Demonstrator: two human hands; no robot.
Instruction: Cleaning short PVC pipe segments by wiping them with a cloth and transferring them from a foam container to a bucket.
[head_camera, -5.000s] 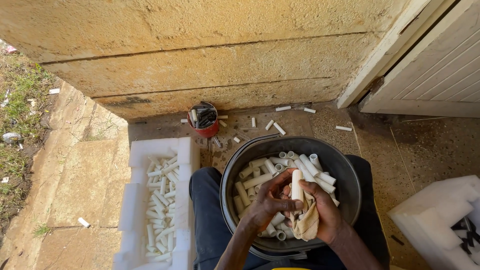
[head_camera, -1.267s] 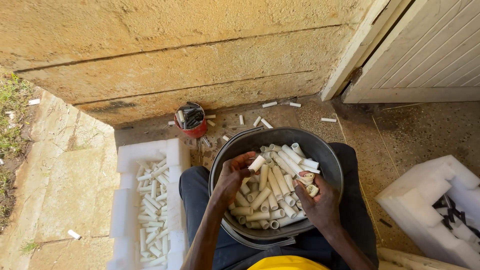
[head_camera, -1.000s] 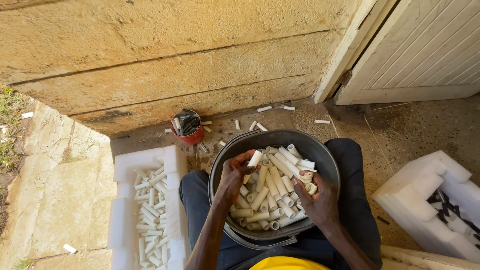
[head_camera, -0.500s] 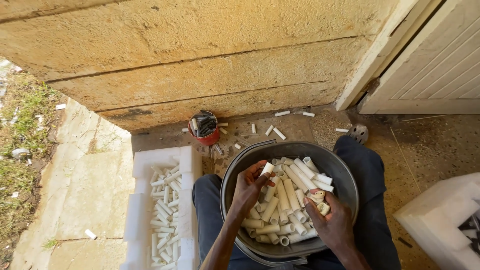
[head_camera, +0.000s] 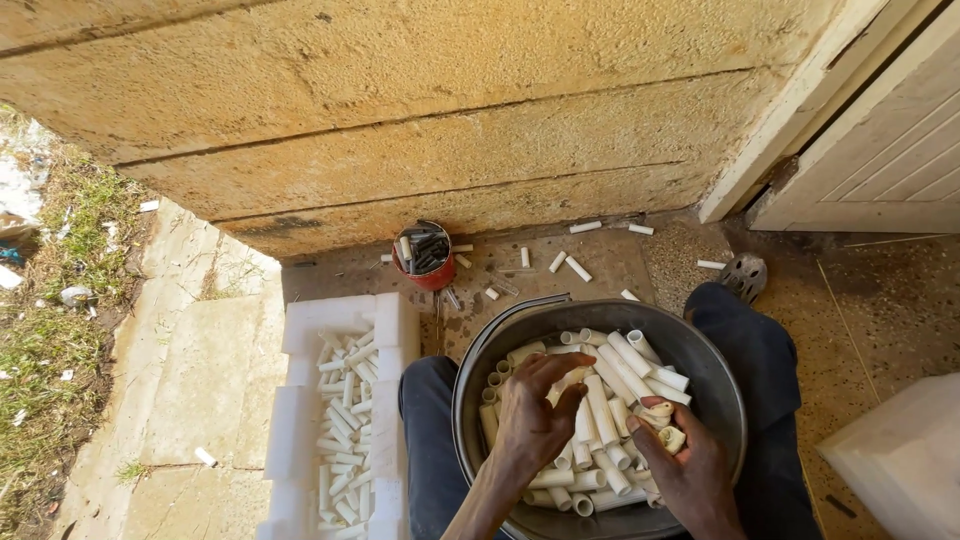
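Sitting against the far yellow wall (head_camera: 420, 120), the person keeps a dark metal basin (head_camera: 720, 390) on the lap, full of short white tube pieces (head_camera: 610, 400); it has not moved over the last seconds, though the view has swung and now takes in more of the grass on the left; left of the basin lies a white foam tray (head_camera: 390, 330) already holding many of the same pieces, laid loosely; beyond it, near the wall, stands a small red can (head_camera: 428, 275) with dark bits inside, and a few stray pieces dot the ground to its right; a second white foam block (head_camera: 900, 460) sits at the near right. What has changed is in the hands: the left hand (head_camera: 535, 425), which a second ago lifted one piece clear of the pile, is now down among the pieces, fingers curled around one near the middle of the basin; the right hand (head_camera: 690, 470) stays at the near right edge, clenched on a small crumpled tan cloth (head_camera: 665, 425) with a piece against it; so the picking and wiping seems to carry on, piece by piece.
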